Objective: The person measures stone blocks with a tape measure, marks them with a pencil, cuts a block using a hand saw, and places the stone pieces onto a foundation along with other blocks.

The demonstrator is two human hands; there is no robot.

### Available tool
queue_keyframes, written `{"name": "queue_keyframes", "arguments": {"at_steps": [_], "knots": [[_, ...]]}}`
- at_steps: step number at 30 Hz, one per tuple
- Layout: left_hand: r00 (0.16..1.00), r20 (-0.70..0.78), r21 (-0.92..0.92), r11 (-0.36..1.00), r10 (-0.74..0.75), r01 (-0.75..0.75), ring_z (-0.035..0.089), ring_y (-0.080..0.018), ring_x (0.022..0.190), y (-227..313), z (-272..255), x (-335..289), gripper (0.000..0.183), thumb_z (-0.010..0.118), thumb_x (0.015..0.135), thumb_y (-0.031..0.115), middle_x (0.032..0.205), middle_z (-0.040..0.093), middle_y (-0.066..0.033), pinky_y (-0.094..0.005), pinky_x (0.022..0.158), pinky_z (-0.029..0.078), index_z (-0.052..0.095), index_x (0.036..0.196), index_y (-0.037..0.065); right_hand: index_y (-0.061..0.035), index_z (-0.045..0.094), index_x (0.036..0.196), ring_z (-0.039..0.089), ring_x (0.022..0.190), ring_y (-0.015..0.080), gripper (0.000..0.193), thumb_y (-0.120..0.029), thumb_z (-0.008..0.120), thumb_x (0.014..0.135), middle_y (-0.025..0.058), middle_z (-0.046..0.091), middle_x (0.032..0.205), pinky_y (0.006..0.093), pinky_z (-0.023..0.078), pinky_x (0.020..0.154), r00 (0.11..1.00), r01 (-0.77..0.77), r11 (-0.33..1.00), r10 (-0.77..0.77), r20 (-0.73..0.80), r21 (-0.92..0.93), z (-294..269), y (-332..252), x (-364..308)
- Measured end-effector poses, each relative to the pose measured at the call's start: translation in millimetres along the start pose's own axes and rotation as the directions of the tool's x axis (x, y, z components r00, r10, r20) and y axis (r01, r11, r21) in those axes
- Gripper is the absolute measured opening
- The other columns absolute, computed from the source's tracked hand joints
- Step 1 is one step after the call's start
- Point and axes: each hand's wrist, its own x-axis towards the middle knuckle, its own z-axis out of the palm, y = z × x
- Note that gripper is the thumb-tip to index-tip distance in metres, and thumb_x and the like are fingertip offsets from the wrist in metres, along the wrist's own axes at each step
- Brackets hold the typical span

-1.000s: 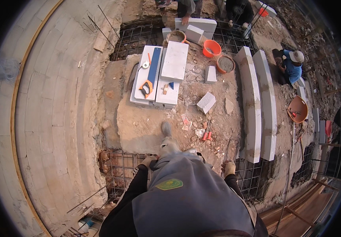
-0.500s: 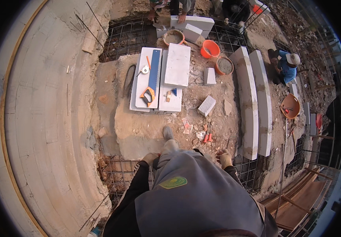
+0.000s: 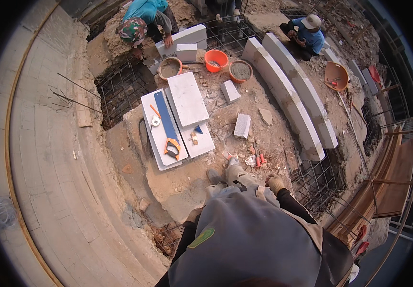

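Note:
My right hand (image 3: 276, 183), in a pale glove, hangs beside my right leg with its fingers loosely bent and apart, nothing visible in it. Mostly hidden behind my clothing, my left hand (image 3: 194, 215) shows no clear fingers. Ahead, a handsaw (image 3: 167, 122) with an orange-black handle lies on a white block (image 3: 168, 160). Beside it are a tape measure (image 3: 155, 121) and an orange stick-like tool (image 3: 155, 111). A paint brush (image 3: 194, 138) and a small blue piece (image 3: 198, 129) rest on the neighbouring block (image 3: 204, 146), under a larger block (image 3: 187, 99).
Mortar tubs (image 3: 241, 71) and an orange bucket (image 3: 216, 60) stand ahead. Long block walls (image 3: 288, 93) run along the right, with exposed rebar grid (image 3: 319, 179) nearby. A co-worker in teal (image 3: 144, 12) bends over a block; another in blue (image 3: 309, 38) crouches far right.
My view has turned to the right, and my feet have stepped forward. The blocks and tools now appear further left and tilted. The teal-clad co-worker has come further into view.

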Motion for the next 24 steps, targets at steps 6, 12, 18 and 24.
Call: {"name": "queue_keyframes", "arguments": {"at_steps": [6, 12, 18, 24], "knots": [[0.991, -0.088, -0.083, 0.992, -0.104, 0.097, 0.070, -0.0263, 0.098, 21, -25, -5, 0.043, 0.060, 0.100, 0.035, 0.110, 0.074, -0.0159, -0.0372, 0.082, 0.054, 0.067, 0.124, 0.000, -0.0063, 0.065, 0.116, 0.066, 0.069, 0.0191, 0.023, -0.020, 0.059, 0.099, 0.0054, 0.067, 0.081, 0.0352, 0.049, 0.056, 0.999, -0.029, 0.996, 0.030, -0.016, 0.082, 14, -8, 7], [0.839, -0.141, -0.763, 0.597, -0.525, 0.246, 0.070, -0.0252, 0.092, 68, -72, 17, 0.044, 0.063, 0.097, 0.029, 0.110, 0.070, -0.0115, -0.0334, 0.068, 0.051, 0.059, 0.133, 0.003, -0.0043, 0.064, 0.119, 0.066, 0.074, 0.0207, 0.028, -0.025, 0.062, 0.101, 0.0090, 0.070, 0.088, 0.0379, 0.051, 0.061, 0.999, -0.053, 0.995, 0.053, 0.008, 0.087, 6, -15, 48], [0.842, -0.209, -0.721, 0.660, -0.498, 0.211, 0.069, -0.0204, 0.086, 144, -125, 57, 0.048, 0.069, 0.096, 0.032, 0.104, 0.068, -0.0067, -0.0261, 0.062, 0.046, 0.061, 0.133, 0.002, -0.0073, 0.064, 0.119, 0.066, 0.073, 0.0199, 0.025, -0.024, 0.060, 0.101, 0.0065, 0.069, 0.088, 0.0376, 0.050, 0.060, 0.986, -0.165, 0.969, 0.164, 0.025, 0.182, -8, -59, 85], [0.846, -0.265, -0.764, 0.636, -0.464, 0.109, 0.068, -0.0203, 0.095, 243, -144, 100, 0.044, 0.070, 0.097, 0.026, 0.111, 0.067, -0.0071, -0.0264, 0.075, 0.050, 0.063, 0.130, -0.001, -0.0076, 0.063, 0.116, 0.065, 0.070, 0.0182, 0.020, -0.016, 0.057, 0.098, 0.0056, 0.067, 0.087, 0.0351, 0.049, 0.058, 0.993, -0.115, 0.975, 0.120, -0.015, 0.191, -45, -128, 126]]}}
